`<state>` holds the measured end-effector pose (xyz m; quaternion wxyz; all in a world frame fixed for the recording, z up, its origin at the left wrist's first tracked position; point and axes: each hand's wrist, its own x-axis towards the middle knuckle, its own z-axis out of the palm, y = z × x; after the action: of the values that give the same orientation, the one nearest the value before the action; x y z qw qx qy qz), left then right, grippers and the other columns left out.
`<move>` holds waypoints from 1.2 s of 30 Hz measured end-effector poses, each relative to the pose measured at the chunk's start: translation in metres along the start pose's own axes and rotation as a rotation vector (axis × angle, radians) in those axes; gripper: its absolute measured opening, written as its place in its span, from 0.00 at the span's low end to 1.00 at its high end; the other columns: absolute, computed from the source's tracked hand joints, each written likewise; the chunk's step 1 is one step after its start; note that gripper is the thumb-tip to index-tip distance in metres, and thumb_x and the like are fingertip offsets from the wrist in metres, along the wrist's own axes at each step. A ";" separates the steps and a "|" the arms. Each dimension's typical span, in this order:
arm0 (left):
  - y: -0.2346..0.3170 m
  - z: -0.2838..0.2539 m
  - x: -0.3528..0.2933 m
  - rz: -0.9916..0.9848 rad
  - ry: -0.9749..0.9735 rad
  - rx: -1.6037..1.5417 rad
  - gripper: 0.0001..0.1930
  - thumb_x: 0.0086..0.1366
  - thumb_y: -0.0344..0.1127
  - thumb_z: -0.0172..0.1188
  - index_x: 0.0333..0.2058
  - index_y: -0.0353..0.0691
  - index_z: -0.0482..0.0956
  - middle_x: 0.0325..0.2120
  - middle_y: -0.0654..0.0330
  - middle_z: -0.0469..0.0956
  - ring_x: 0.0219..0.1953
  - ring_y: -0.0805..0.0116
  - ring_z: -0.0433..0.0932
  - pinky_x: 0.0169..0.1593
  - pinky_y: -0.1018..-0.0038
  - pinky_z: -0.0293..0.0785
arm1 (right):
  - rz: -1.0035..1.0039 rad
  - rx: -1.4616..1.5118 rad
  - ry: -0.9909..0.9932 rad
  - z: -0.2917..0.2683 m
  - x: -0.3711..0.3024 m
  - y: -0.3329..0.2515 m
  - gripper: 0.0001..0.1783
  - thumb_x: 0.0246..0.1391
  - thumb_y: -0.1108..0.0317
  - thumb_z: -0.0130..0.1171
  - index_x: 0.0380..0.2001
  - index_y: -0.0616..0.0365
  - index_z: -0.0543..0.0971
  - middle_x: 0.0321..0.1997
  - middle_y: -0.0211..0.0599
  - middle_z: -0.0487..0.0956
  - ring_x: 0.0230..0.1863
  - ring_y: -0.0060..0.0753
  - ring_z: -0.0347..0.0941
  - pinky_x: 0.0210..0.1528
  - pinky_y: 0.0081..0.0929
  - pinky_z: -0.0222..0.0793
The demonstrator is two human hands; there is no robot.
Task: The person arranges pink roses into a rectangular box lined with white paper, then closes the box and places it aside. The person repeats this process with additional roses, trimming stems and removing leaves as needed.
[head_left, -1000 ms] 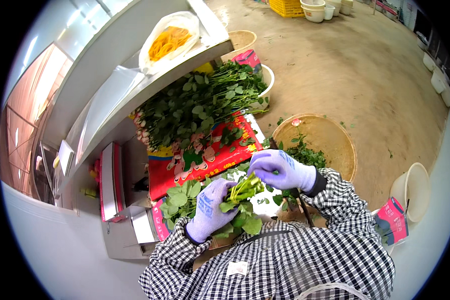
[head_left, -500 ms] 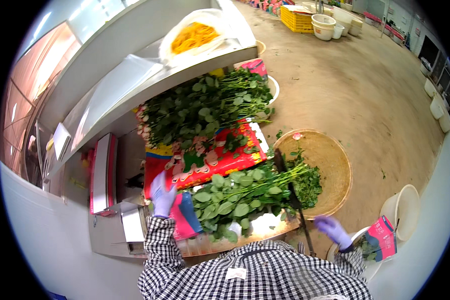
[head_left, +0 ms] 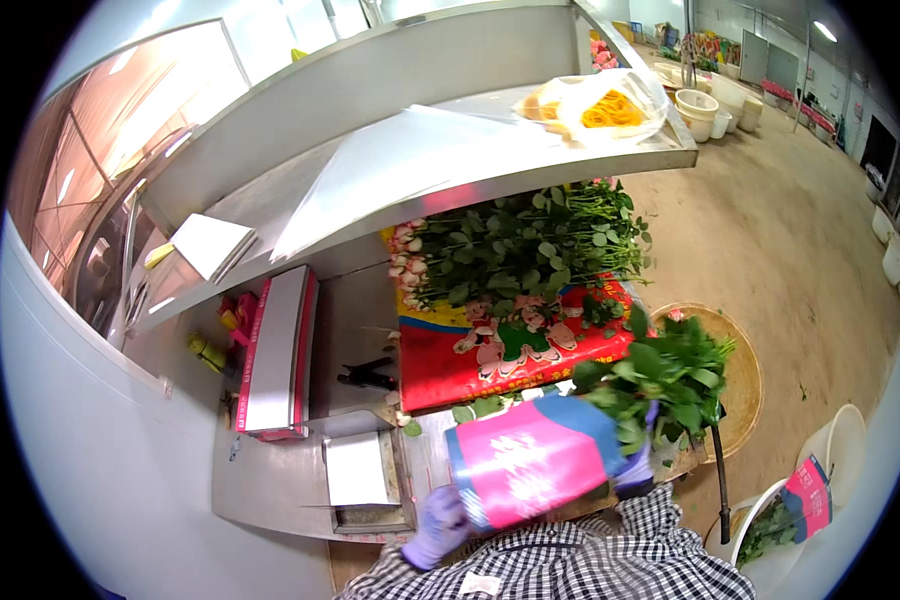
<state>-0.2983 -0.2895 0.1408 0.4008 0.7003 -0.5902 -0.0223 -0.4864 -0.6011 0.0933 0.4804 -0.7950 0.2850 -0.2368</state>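
Both hands gloved in purple. Left hand [head_left: 438, 524] grips the lower left end of a pink and blue paper sleeve [head_left: 530, 460], fingers curled around its edge. Right hand [head_left: 638, 468] is at the sleeve's other end, mostly hidden behind paper and leaves; can't tell finger state, though it seems to hold the bunch of green stems [head_left: 665, 380] sticking out of the sleeve. Wrapped bunch sits just above the near edge of the workbench [head_left: 370, 340], tilted, leaves toward the right. Behind it: red printed sheet [head_left: 490, 355] with a pile of roses [head_left: 520, 245] lying across. Round woven basket [head_left: 740, 375] on the floor just right of the bunch.
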 end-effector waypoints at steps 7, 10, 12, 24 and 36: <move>-0.020 -0.079 0.225 0.529 0.029 -0.074 0.16 0.49 0.29 0.64 0.40 0.44 0.81 0.32 0.55 0.77 0.36 0.56 0.78 0.42 0.61 0.75 | 0.118 0.025 0.198 -0.070 -0.025 -0.044 0.24 0.64 0.56 0.45 0.58 0.59 0.66 0.52 0.38 0.75 0.50 0.37 0.71 0.63 0.36 0.52; -0.038 -0.155 0.327 0.127 0.422 0.787 0.19 0.57 0.39 0.61 0.47 0.42 0.76 0.47 0.55 0.75 0.50 0.55 0.73 0.55 0.55 0.68 | 0.137 0.024 0.239 -0.092 -0.037 -0.056 0.24 0.65 0.56 0.45 0.58 0.59 0.66 0.52 0.38 0.75 0.50 0.37 0.71 0.62 0.36 0.54; -0.029 -0.202 0.368 -0.582 -0.042 1.131 0.22 0.64 0.42 0.57 0.56 0.45 0.74 0.58 0.54 0.70 0.60 0.57 0.70 0.59 0.57 0.67 | 0.158 0.020 0.282 -0.113 -0.050 -0.059 0.24 0.65 0.57 0.45 0.58 0.59 0.66 0.53 0.38 0.74 0.50 0.36 0.71 0.62 0.36 0.55; -0.087 -0.301 0.402 -0.396 -0.205 0.347 0.08 0.49 0.35 0.68 0.25 0.37 0.81 0.22 0.61 0.81 0.24 0.72 0.76 0.32 0.72 0.73 | 0.325 -0.003 0.588 -0.194 -0.142 -0.059 0.22 0.65 0.58 0.45 0.58 0.58 0.66 0.53 0.37 0.74 0.51 0.34 0.71 0.58 0.34 0.61; -0.192 -0.296 0.416 -0.396 0.221 -0.579 0.08 0.63 0.29 0.55 0.38 0.33 0.77 0.23 0.60 0.78 0.18 0.73 0.75 0.20 0.77 0.71 | 0.213 0.203 0.776 -0.209 -0.233 -0.027 0.21 0.66 0.60 0.45 0.58 0.58 0.67 0.54 0.37 0.73 0.52 0.32 0.70 0.55 0.33 0.67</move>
<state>0.1324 -0.4861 0.4122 0.6318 0.6566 -0.3657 -0.1896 -0.7856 -0.5635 0.1827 0.4349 -0.5613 0.5010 -0.4947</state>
